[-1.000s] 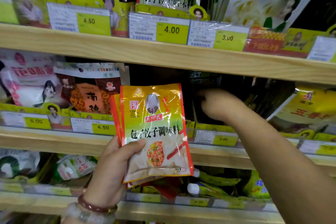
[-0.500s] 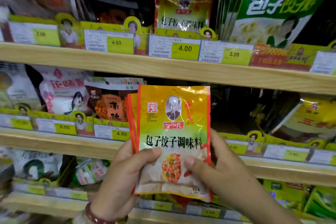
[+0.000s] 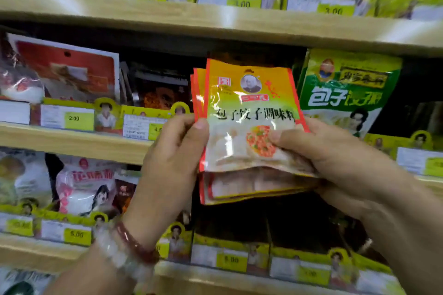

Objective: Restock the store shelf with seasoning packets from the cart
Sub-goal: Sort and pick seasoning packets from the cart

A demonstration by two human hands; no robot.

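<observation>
Both hands hold a small stack of yellow-and-orange seasoning packets [image 3: 251, 127] upright in front of the wooden store shelf [image 3: 215, 24]: the left hand [image 3: 172, 158] pinches the stack's left edge with its thumb on the front packet, and the right hand [image 3: 321, 153] clasps the right side, thumb pressed over the printed food picture and fingers hidden behind. The packets fan slightly, their lower edges spread apart below the front one. Beaded bracelets [image 3: 127, 249] circle the left wrist, and a green-and-white dumpling seasoning bag [image 3: 347, 93] stands on the shelf just right of the stack, behind yellow price tags [image 3: 79, 120]
</observation>
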